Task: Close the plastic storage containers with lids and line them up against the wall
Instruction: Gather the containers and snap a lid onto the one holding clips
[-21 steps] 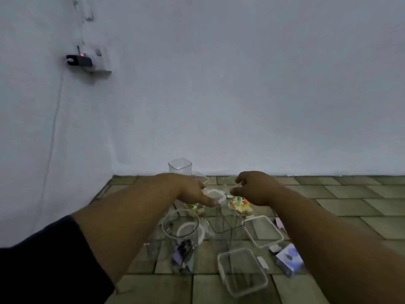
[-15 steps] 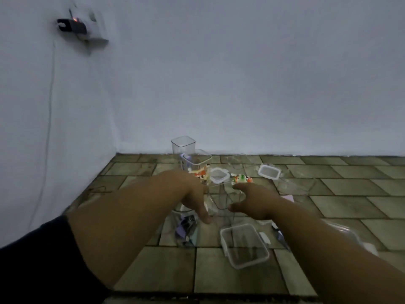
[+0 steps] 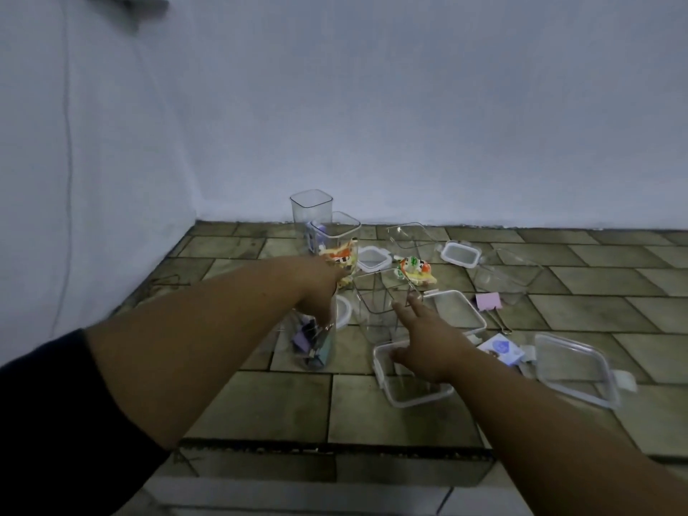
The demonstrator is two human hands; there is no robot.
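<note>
Tiled floor [image 3: 372, 415]: tall clear container [image 3: 376, 303] stands upright.

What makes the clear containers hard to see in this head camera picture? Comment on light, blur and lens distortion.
Head view: dim, bluish light flattens contrast; the clear container by the right hand shows mainly as thin edge lines against the tiled floor. Head view: the left hand looks soft and smeared. Head view: the wide-angle lens bows the cable on the wall.
</note>
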